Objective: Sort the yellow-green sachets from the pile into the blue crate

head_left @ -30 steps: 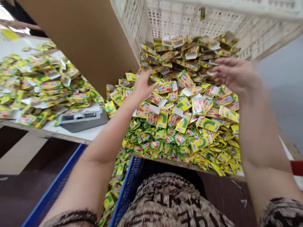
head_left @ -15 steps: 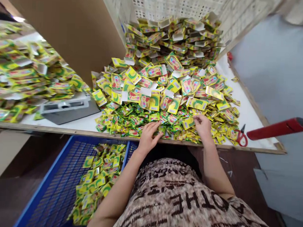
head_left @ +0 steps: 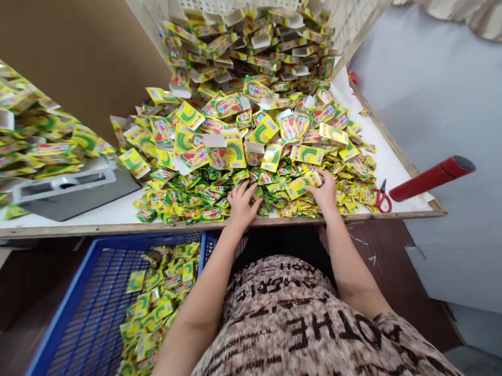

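Packets (head_left: 201, 196), small and green, lie beneath the left hand (head_left: 242, 206), its fingers loosely spread; whether it grips any I cannot tell. Fingers closed, the right hand (head_left: 327, 195) pinches a yellow carton (head_left: 297, 185), held out between both hands. Open-flapped cartons (head_left: 236, 149) heap beyond them. Scissors (head_left: 384, 201) rest on the worktop (head_left: 394, 152) right of the right hand; a blue crate (head_left: 65, 299) sits below the left.

Even, diffuse light covers my desk (head_left: 387, 160); the floor (head_left: 396, 281) below is dim. Left-edge cartons (head_left: 50, 149) appear stretched and soft.
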Demonstrator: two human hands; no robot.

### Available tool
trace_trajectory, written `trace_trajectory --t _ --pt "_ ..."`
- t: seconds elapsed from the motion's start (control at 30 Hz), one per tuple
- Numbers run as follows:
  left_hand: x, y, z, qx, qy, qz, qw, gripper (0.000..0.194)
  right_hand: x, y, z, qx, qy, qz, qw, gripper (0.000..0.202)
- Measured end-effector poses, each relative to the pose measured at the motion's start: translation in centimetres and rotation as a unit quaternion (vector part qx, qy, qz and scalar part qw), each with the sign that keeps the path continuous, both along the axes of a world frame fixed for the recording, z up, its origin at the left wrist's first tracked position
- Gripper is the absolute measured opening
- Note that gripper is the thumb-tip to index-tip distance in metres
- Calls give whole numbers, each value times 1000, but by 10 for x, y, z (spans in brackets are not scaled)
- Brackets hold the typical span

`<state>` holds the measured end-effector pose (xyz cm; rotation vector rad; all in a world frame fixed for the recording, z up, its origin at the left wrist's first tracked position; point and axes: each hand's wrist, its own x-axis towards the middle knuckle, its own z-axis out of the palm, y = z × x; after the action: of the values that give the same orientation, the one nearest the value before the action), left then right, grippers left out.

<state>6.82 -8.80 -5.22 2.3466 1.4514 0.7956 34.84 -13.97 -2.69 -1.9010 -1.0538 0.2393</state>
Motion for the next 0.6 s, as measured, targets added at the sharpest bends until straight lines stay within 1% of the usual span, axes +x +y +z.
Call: trace_trajectory --t 0.03,0.07,0.13,0.17,0.2,0.27,0.3,0.33,0.4,0.43,0.47,0.53,0.57,0.6 --pt "-2 -4 0 8 -34 3 999 41 4 -3 5 12 45 3 999 49" --pt "-2 -7 1 17 -68 4 998 35 7 -6 10 30 90 6 996 40" --pt "6 -15 8 38 -128 -4 991 30 7 -15 24 79 147 13 986 32" --pt "12 -18 13 48 -149 -20 987 30 3 -19 32 102 151 28 983 30" --pt "20 -19 20 52 -162 -47 984 35 -3 -23 39 115 139 58 982 28" --pt "35 -17 34 31 -169 -118 978 53 -18 -28 52 100 99 157 978 26" --pt "40 -14 41 10 -172 -142 975 59 -26 -28 56 86 88 204 971 24" --pt "42 -10 47 -11 -173 -151 973 59 -34 -27 59 75 90 238 964 23" --pt "37 -2 58 -24 -159 -130 978 53 -46 -23 62 62 110 273 954 21" --pt "32 1 62 -16 -142 -120 982 51 -50 -19 62 57 117 287 949 22" --pt "25 4 65 -7 -117 -123 985 51 -54 -16 61 50 116 310 942 24" --pt "13 5 66 -21 -64 -157 985 45 -59 -7 58 40 105 365 924 22" --pt "9 5 64 -46 -49 -160 985 38 -61 -3 55 44 101 370 923 20" --pt "6 5 59 -73 -43 -143 986 33 -62 0 52 51 96 352 929 19"
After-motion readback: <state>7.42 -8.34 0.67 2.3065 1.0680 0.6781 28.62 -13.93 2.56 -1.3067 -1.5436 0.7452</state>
